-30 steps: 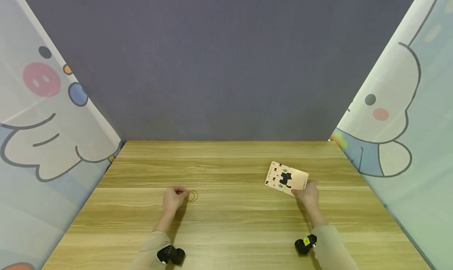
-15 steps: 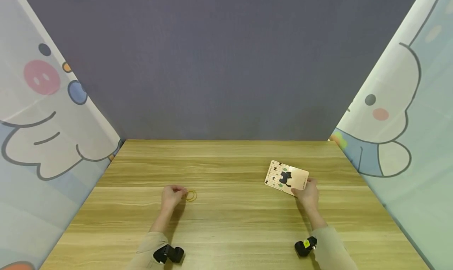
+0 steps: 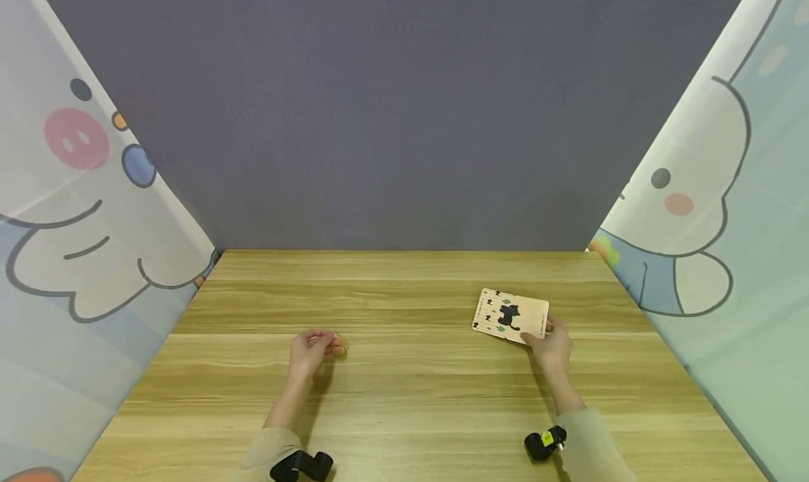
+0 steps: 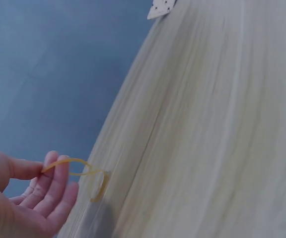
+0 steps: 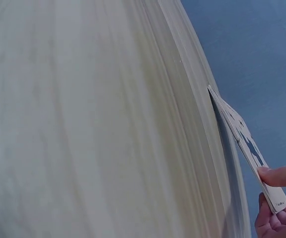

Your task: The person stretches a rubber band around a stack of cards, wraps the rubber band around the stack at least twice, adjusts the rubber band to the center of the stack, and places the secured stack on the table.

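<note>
On the left, my left hand [image 3: 307, 352] pinches a yellow rubber band [image 4: 69, 160] between thumb and index finger, with the other fingers half curled below. The band's looped end droops toward the tabletop in the left wrist view. Across the table, my right hand [image 3: 553, 348] holds a cream card-like piece [image 3: 532, 316] printed with a black cat and lines, its thumb on top and fingers underneath. From the right wrist view the cream piece [image 5: 250, 148] has a layered edge with a notch midway. Its held end is raised, while the far end slopes down to the table.
The wood-grain table [image 3: 404, 398] spreads between and around both hands. A dark grey panel [image 3: 404, 116] rises along its back edge. Cartoon-printed curtains stand at the left [image 3: 63, 243] and right [image 3: 758, 187]. Small black cameras [image 3: 545, 443] sit at the sleeves.
My left hand has turned slightly, its fingers now opened out beneath the rubber band, which looks less round from the head. The near end of the cat-printed piece has tilted a little in my right hand.
</note>
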{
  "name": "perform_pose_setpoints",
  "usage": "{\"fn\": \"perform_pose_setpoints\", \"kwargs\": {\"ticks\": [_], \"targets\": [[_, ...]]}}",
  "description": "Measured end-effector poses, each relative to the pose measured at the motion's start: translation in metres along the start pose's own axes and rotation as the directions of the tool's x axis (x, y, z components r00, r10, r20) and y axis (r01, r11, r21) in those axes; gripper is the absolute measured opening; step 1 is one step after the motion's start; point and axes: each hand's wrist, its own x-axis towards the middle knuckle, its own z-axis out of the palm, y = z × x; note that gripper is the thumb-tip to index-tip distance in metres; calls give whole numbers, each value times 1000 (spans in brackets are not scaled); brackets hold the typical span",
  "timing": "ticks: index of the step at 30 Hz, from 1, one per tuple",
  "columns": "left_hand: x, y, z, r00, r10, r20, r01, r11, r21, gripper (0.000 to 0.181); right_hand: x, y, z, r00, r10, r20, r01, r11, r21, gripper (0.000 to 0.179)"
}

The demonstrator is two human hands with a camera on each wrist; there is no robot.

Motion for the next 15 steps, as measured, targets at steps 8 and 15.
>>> {"fn": "perform_pose_setpoints", "kwargs": {"ticks": [8,15], "targets": [[-6,-5,6,996,84,15,-81,982,-170,28,-1,1,0,1000,-9,-18,9,1000,25,69],[2,-26,9,988,141,62,-127,972,-196,35,0,5,1,999,35,-13,-33,990,134,72]]}}
